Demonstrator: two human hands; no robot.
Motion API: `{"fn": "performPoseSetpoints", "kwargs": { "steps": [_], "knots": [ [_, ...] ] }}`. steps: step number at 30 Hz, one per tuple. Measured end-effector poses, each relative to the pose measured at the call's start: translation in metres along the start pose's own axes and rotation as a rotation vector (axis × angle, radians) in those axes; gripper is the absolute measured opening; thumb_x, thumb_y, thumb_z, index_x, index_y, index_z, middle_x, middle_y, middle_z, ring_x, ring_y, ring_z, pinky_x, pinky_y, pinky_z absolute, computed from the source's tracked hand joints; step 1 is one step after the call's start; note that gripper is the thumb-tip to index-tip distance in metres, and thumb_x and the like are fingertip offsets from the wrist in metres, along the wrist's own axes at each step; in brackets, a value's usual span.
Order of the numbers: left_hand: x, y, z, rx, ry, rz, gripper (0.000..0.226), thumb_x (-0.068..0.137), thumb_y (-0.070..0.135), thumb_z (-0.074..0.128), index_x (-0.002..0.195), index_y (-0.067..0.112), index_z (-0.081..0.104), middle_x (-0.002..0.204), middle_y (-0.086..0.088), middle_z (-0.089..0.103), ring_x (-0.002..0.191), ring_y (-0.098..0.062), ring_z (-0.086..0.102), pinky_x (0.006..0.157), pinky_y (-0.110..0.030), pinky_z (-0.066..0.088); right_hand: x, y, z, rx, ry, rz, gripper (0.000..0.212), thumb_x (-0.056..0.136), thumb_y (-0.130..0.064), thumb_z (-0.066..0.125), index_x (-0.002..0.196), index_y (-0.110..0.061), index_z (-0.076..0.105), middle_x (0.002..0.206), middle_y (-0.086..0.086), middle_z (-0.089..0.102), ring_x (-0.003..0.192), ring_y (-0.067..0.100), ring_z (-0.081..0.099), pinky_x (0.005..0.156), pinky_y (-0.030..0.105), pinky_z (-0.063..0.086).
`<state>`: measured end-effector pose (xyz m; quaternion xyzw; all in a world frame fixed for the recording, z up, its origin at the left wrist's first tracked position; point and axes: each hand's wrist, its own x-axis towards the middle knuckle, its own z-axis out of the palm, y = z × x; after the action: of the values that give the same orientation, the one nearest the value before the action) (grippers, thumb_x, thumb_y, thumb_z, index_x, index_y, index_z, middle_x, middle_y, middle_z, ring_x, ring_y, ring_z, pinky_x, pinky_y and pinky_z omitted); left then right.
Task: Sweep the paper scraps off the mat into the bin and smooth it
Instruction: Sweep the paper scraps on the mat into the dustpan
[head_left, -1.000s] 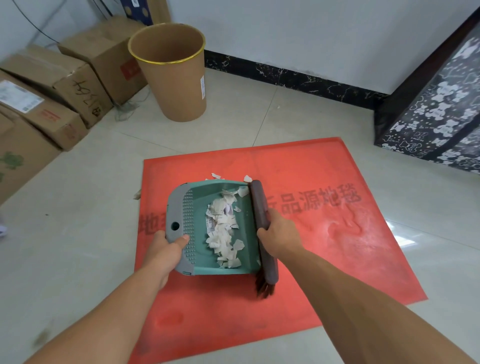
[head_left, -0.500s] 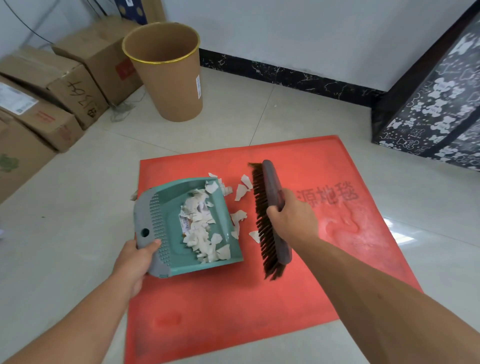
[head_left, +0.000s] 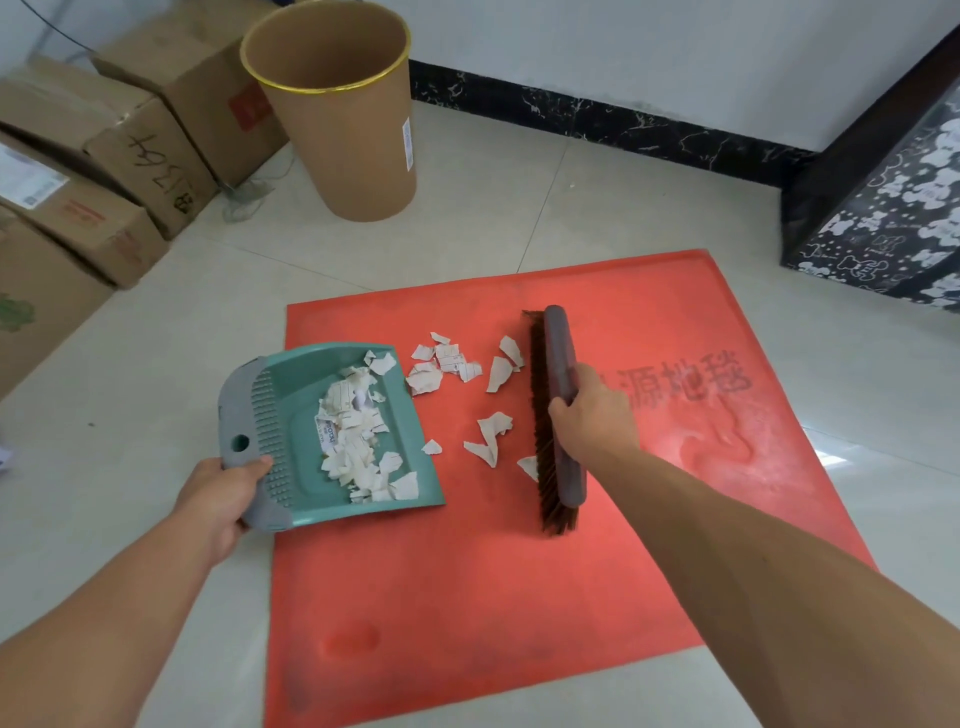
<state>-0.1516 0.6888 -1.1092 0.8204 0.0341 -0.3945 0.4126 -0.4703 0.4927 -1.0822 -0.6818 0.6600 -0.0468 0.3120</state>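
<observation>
Step in hand looks like brushing the stray bits into the pan. The left hand (head_left: 218, 499) grips the grey back edge of the dustpan (head_left: 332, 431), thumb on top. The right hand (head_left: 592, 415) is wrapped round the brush (head_left: 558, 343), bristles down on the mat (head_left: 467, 597).

Most paper scraps (head_left: 353, 447) sit in the pan at the mat's left edge. A loose scatter (head_left: 496, 423) lies on the mat between pan lip and bristles.

I'd press the lip flat to the mat (any gap and bits slide under), then pull the brush toward it in one slow stroke. The bin (head_left: 337, 114) stands on the floor beyond the mat's far left corner.

Can't tell if anything's hiding under the pan or bristles. The mat's near edge is cut off and its print is partly behind the hand.
</observation>
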Motion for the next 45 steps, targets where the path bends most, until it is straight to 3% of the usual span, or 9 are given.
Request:
{"fn": "performPoseSetpoints", "kwargs": {
  "steps": [6, 10, 15, 19, 27, 33, 37, 40, 45],
  "knots": [
    [0.017, 0.011, 0.015, 0.019, -0.041, 0.01, 0.03, 0.097, 0.009, 0.056, 0.127, 0.005, 0.057, 0.113, -0.013, 0.065, 0.076, -0.021, 0.062, 0.064, -0.032, 0.049, 0.002, -0.022, 0.02, 0.018, -0.042, -0.134, 0.044, 0.085, -0.025, 0.052, 0.129, -0.023, 0.048, 0.097, 0.016, 0.066, 0.09, 0.039, 0.062, 0.069, 0.037, 0.048],
    [0.024, 0.021, 0.028, 0.068, -0.093, 0.025, 0.029, 0.096, 0.01, 0.059, 0.124, 0.005, 0.06, 0.114, -0.013, 0.068, 0.087, -0.028, 0.067, 0.078, -0.039, 0.053, -0.001, -0.032, 0.031, -0.009, -0.094, -0.249, 0.048, 0.087, -0.025, 0.052, 0.134, -0.025, 0.046, 0.101, 0.014, 0.067, 0.093, 0.038, 0.061, 0.068, 0.036, 0.046],
    [0.027, 0.021, 0.047, 0.114, -0.113, 0.037, 0.032, 0.09, 0.016, 0.065, 0.121, 0.009, 0.062, 0.111, -0.013, 0.071, 0.095, -0.031, 0.069, 0.09, -0.05, 0.055, -0.005, -0.042, 0.037, 0.011, -0.117, -0.273, 0.054, 0.086, -0.028, 0.054, 0.139, -0.024, 0.045, 0.111, 0.013, 0.068, 0.103, 0.037, 0.059, 0.083, 0.041, 0.05],
    [0.028, 0.013, 0.053, 0.092, -0.128, 0.037, 0.032, 0.092, 0.017, 0.064, 0.123, 0.009, 0.061, 0.113, -0.011, 0.07, 0.099, -0.031, 0.068, 0.092, -0.048, 0.054, -0.018, -0.048, 0.043, 0.062, -0.096, -0.345, 0.048, 0.084, -0.028, 0.056, 0.131, -0.023, 0.051, 0.105, 0.01, 0.07, 0.099, 0.038, 0.061, 0.08, 0.043, 0.05],
    [0.009, -0.009, 0.049, -0.001, -0.133, -0.036, 0.035, 0.096, 0.014, 0.059, 0.13, 0.005, 0.055, 0.119, -0.015, 0.068, 0.102, -0.032, 0.066, 0.092, -0.049, 0.052, -0.036, -0.038, 0.041, 0.034, -0.173, -0.5, 0.06, 0.08, -0.037, 0.045, 0.14, -0.027, 0.043, 0.09, 0.01, 0.069, 0.085, 0.036, 0.062, 0.072, 0.04, 0.05],
    [-0.01, -0.016, 0.03, -0.051, -0.147, -0.042, 0.031, 0.099, 0.012, 0.054, 0.128, 0.002, 0.056, 0.116, -0.016, 0.067, 0.094, -0.029, 0.066, 0.084, -0.042, 0.052, -0.032, -0.022, 0.014, 0.091, 0.012, -0.451, 0.05, 0.087, -0.031, 0.055, 0.136, -0.027, 0.049, 0.107, 0.007, 0.071, 0.098, 0.034, 0.063, 0.08, 0.04, 0.051],
    [-0.014, -0.021, 0.009, -0.02, -0.135, -0.027, 0.03, 0.099, 0.011, 0.053, 0.128, 0.003, 0.056, 0.116, -0.015, 0.067, 0.094, -0.027, 0.066, 0.076, -0.037, 0.052, -0.021, -0.013, -0.002, 0.068, 0.117, -0.339, 0.046, 0.088, -0.029, 0.052, 0.134, -0.025, 0.049, 0.1, 0.012, 0.071, 0.09, 0.037, 0.064, 0.075, 0.043, 0.053],
    [-0.01, -0.028, -0.006, 0.034, -0.111, -0.059, 0.03, 0.098, 0.014, 0.056, 0.127, 0.006, 0.057, 0.117, -0.014, 0.068, 0.099, -0.03, 0.066, 0.069, -0.036, 0.053, -0.012, -0.012, -0.001, 0.002, 0.064, -0.246, 0.04, 0.089, -0.024, 0.049, 0.13, -0.02, 0.047, 0.09, 0.015, 0.067, 0.081, 0.038, 0.062, 0.068, 0.044, 0.053],
    [-0.008, -0.037, -0.008, 0.061, -0.082, -0.053, 0.033, 0.095, 0.018, 0.061, 0.126, 0.01, 0.055, 0.115, -0.012, 0.069, 0.098, -0.03, 0.068, 0.071, -0.039, 0.056, -0.012, -0.02, 0.018, -0.082, -0.107, -0.226, 0.044, 0.09, -0.017, 0.049, 0.134, -0.02, 0.043, 0.103, 0.019, 0.064, 0.092, 0.038, 0.06, 0.067, 0.034, 0.041]
  ]
}}
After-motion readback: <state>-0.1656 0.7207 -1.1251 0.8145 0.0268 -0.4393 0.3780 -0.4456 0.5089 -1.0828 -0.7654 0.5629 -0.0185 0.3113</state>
